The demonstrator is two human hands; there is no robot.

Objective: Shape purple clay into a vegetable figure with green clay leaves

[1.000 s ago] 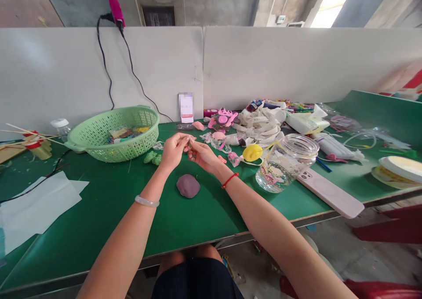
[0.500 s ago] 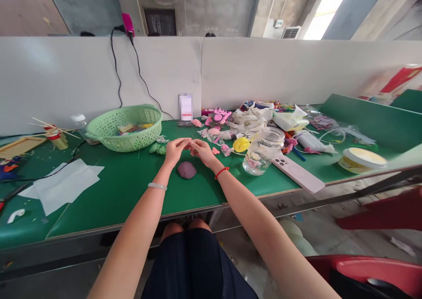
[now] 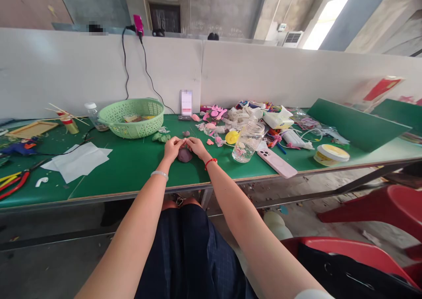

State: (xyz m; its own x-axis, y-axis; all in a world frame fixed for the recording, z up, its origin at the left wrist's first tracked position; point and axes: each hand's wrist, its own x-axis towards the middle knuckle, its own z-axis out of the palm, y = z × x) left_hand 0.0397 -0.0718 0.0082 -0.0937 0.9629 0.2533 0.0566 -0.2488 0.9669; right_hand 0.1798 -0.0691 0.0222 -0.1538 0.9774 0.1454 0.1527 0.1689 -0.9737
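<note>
My left hand (image 3: 172, 150) and my right hand (image 3: 198, 147) meet fingertip to fingertip over the green table. Both are closed in a pinch; whatever lies between the fingers is too small to make out. Right below and between them rests a rounded purple lump of clay (image 3: 185, 155). Just beyond the fingertips a small mauve piece (image 3: 186, 133) shows. To the left of my left hand lies a crumpled green lump (image 3: 161, 137), and a small pink piece (image 3: 210, 142) is to the right of my right hand.
A green basket (image 3: 132, 129) with small items stands back left, near white paper sheets (image 3: 79, 162). On the right are a clear jar (image 3: 245, 145), a pink phone (image 3: 277, 162), a yellow-lidded tub (image 3: 331, 154) and a pile of wrappers. A lit phone (image 3: 186, 103) leans on the partition.
My hands have come lower, close over the purple lump, and now partly cover its top edge. The small mauve piece beyond my fingers has come into sight. The camera view has shifted.
</note>
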